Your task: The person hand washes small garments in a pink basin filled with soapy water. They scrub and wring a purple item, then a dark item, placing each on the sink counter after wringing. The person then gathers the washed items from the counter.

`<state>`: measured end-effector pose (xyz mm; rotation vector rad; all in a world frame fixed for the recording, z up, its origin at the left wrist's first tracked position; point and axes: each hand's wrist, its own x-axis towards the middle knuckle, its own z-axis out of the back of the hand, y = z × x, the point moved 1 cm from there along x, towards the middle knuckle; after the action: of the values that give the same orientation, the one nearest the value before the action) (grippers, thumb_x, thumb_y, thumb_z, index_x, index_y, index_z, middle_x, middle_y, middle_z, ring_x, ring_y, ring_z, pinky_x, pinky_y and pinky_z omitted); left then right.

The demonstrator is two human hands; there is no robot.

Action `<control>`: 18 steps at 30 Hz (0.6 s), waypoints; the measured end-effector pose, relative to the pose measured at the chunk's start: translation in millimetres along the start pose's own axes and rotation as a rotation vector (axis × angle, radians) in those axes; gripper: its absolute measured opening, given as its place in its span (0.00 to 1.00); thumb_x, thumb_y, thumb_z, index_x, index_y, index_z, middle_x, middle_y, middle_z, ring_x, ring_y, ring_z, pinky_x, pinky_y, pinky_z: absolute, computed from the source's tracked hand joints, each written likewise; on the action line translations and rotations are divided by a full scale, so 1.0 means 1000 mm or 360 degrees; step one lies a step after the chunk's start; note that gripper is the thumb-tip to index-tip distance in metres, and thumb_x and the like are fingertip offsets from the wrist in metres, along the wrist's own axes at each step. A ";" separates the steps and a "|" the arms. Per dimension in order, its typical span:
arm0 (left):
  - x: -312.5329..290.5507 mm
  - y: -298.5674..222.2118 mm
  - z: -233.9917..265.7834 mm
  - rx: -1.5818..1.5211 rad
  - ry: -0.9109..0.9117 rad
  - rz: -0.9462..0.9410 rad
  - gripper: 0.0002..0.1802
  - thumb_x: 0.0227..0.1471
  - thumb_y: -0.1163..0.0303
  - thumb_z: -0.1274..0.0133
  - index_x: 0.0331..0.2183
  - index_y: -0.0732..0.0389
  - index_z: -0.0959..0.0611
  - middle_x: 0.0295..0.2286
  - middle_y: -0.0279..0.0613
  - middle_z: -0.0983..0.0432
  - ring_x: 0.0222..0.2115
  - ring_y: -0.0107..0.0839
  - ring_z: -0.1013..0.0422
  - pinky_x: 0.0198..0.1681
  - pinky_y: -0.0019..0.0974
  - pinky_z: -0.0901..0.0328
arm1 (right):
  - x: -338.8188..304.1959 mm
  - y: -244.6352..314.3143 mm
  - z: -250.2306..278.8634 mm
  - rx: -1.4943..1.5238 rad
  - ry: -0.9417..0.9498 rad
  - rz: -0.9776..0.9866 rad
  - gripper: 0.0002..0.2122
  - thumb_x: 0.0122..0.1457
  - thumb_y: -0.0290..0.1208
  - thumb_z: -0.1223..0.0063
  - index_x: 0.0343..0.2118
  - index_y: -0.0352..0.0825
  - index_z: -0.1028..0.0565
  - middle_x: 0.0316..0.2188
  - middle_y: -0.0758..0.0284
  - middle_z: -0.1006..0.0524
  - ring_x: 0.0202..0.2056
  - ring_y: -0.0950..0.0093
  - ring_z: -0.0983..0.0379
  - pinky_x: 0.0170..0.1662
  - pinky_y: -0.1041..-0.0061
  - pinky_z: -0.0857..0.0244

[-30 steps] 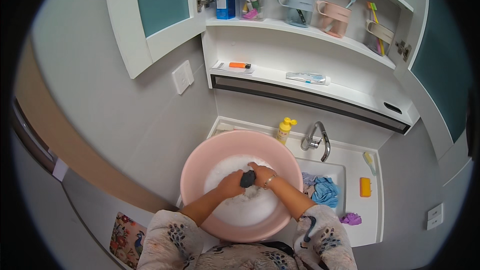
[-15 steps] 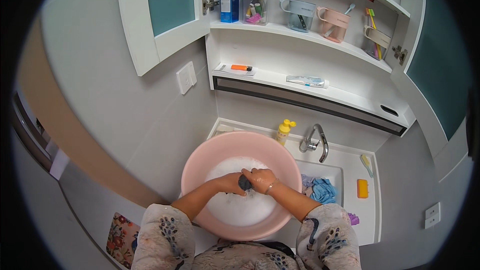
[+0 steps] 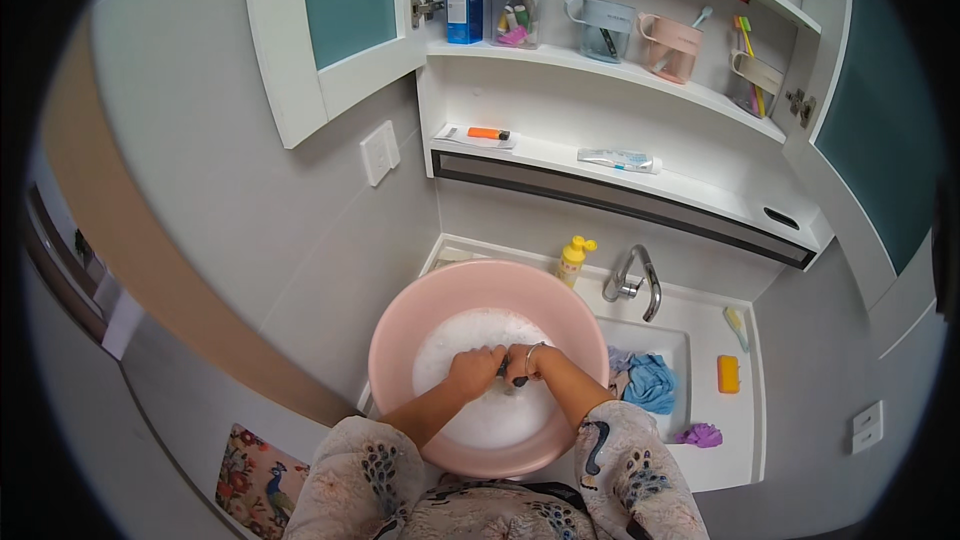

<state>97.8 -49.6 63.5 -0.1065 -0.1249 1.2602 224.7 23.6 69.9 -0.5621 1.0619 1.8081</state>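
Observation:
Both my hands are over a large pink basin [image 3: 396, 330] filled with white suds [image 3: 490, 428]. My left hand [image 3: 474, 372] is closed in a fist round one part of a small dark cloth [image 3: 519, 381]. Right beside it, nearly touching, my right hand [image 3: 524, 360] grips the same cloth, with a bracelet at the wrist. Only small dark ends show between and below the fists. What kind of garment or rag it is, I cannot make out.
Right of the basin, a white sink [image 3: 682, 380] holds blue cloth [image 3: 652, 382]. A faucet [image 3: 650, 288] and yellow bottle [image 3: 572, 262] stand behind. An orange block [image 3: 728, 374], brush [image 3: 737, 328] and purple mesh puff [image 3: 700, 435] lie rightward. Open cabinet doors [image 3: 270, 40] flank shelves above.
My fists have come side by side and turned knuckles up. The dark cloth, spread between my fingers before, is now mostly hidden in them. The whole view has shifted slightly.

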 end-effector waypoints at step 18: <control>-0.011 0.026 0.059 -0.2738 0.1982 0.0087 0.11 0.45 0.69 0.52 0.33 0.62 0.31 0.17 0.38 0.36 0.09 0.19 0.44 0.10 0.23 0.46 | -0.095 0.019 -0.009 -0.1186 -0.1965 0.1699 0.22 0.46 0.32 0.51 0.47 0.55 0.34 0.43 0.63 0.35 0.42 0.66 0.36 0.46 0.63 0.41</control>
<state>61.3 -51.6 117.4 -2.2957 -0.0806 0.6092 251.1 -34.4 144.0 0.8921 -0.3347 2.7679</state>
